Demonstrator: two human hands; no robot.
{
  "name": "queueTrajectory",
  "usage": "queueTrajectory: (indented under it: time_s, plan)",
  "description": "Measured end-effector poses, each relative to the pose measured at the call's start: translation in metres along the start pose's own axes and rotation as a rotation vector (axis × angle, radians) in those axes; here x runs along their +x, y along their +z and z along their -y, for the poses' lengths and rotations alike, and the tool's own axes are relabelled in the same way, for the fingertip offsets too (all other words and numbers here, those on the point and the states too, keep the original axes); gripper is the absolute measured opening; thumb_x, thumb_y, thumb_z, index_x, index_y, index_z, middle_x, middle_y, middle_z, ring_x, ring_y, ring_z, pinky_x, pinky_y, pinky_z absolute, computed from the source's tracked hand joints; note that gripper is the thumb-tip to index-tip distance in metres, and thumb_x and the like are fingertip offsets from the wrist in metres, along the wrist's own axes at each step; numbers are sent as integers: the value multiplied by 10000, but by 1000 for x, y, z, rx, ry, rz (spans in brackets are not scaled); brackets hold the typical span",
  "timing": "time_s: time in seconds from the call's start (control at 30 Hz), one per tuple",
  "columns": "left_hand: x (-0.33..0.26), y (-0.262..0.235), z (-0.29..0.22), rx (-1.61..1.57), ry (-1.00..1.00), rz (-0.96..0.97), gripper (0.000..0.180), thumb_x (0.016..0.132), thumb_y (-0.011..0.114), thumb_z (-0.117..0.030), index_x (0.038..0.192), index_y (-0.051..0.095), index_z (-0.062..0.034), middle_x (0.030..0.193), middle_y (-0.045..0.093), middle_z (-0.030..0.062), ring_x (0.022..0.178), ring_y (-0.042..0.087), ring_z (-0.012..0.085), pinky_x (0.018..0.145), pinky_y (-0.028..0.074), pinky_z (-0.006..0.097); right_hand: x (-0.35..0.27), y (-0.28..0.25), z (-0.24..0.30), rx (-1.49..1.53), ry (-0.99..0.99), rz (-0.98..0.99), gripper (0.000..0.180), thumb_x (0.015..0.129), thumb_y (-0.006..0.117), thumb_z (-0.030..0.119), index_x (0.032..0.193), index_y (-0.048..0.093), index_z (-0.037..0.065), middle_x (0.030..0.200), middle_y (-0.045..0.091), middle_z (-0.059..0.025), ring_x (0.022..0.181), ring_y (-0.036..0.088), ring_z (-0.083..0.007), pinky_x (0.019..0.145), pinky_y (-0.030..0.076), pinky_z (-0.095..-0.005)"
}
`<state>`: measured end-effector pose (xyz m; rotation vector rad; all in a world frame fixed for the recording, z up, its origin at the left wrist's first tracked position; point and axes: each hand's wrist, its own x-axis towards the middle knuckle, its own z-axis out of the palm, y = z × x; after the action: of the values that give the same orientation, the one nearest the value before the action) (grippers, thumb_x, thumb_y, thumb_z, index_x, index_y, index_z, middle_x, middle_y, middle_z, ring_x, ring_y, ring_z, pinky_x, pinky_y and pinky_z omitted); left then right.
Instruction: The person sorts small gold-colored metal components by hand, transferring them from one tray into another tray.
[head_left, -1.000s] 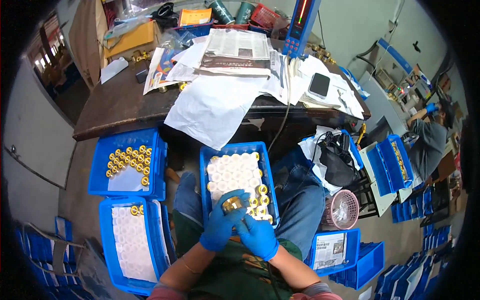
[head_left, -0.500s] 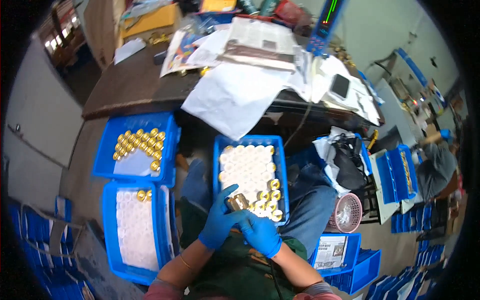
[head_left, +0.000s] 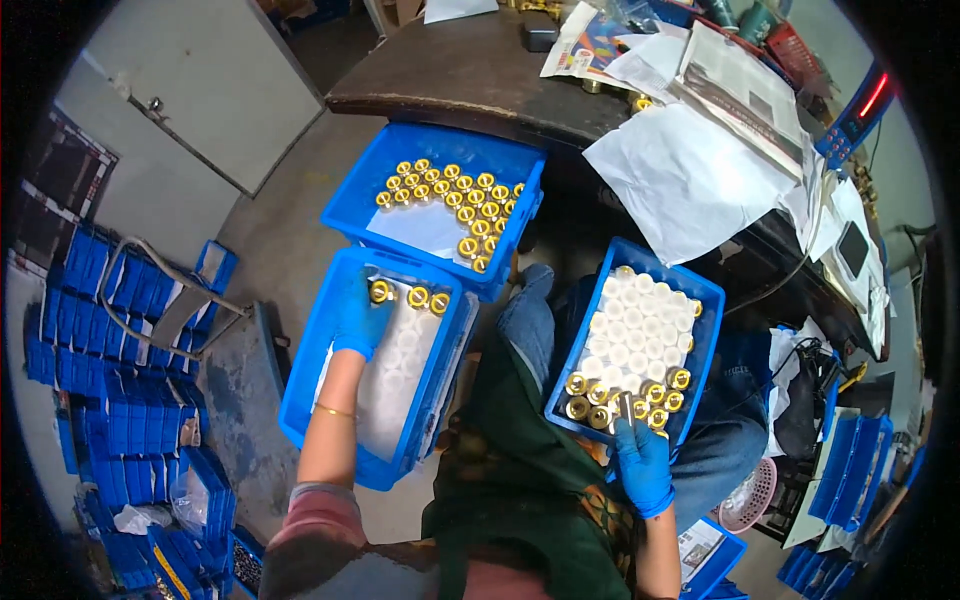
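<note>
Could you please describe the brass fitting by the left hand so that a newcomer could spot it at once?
Start at the dark desk; at the wearer's left stands a blue bin, with a second blue bin just nearer. In that second bin's far end, choose the leftmost brass fitting of three, the only one right beside the blue-gloved left hand.

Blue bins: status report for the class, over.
Left hand at brass fitting, lower left bin. Right hand holding metal piece, right bin. Two more fittings close by.

The gloved left hand (head_left: 362,316) extends forward, well apart from the right hand (head_left: 643,467), which curls in a grip.
</note>
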<state>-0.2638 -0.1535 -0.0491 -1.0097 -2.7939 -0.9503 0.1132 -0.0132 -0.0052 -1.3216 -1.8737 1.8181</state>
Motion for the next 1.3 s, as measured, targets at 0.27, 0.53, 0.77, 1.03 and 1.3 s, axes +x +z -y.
queueTrajectory:
  time_s: [0.27, 0.53, 0.77, 1.03, 1.3]
  plan:
    - [4, 38, 36, -122, -121, 41, 304, 719, 610, -31, 1010, 526, -60, 959, 607, 155, 867, 592, 288, 761, 468, 346, -9, -8, -2, 50, 8, -20, 263, 905, 466, 203, 732, 526, 14, 527, 500, -25, 410, 465, -93, 387, 363, -229]
    - [-23, 63, -167, -302, 530, 312, 281, 703, 544, 30, 970, 607, -32, 950, 599, 129, 893, 566, 281, 825, 430, 352, -7, -11, -16, -242, -207, 27, 234, 889, 494, 221, 810, 556, 9, 543, 507, -41, 418, 481, -114, 403, 390, -256]
    - [-124, 228, -241, -120, 854, 849, 259, 736, 610, -307, 881, 644, -95, 940, 575, 139, 899, 539, 295, 732, 449, 395, -27, -11, -26, -96, -291, -45, 221, 853, 528, 252, 843, 588, 40, 609, 563, -151, 506, 563, -274, 477, 428, -367]
    - [-110, 232, -231, -554, 246, 934, 348, 697, 707, -286, 890, 586, -23, 955, 563, 144, 831, 562, 230, 746, 457, 327, -28, -38, -27, 200, 74, -9, 302, 884, 497, 288, 854, 576, -2, 572, 545, -69, 449, 526, -131, 421, 422, -276]
    - [-110, 114, -264, -1461, -33, 1383, 454, 843, 486, -147, 1249, 352, 9, 1226, 443, 191, 1084, 485, 246, 896, 428, 376, -10, -35, -16, 348, 21, -133, 345, 890, 485, 312, 833, 570, -18, 551, 536, -54, 447, 519, -121, 426, 418, -266]
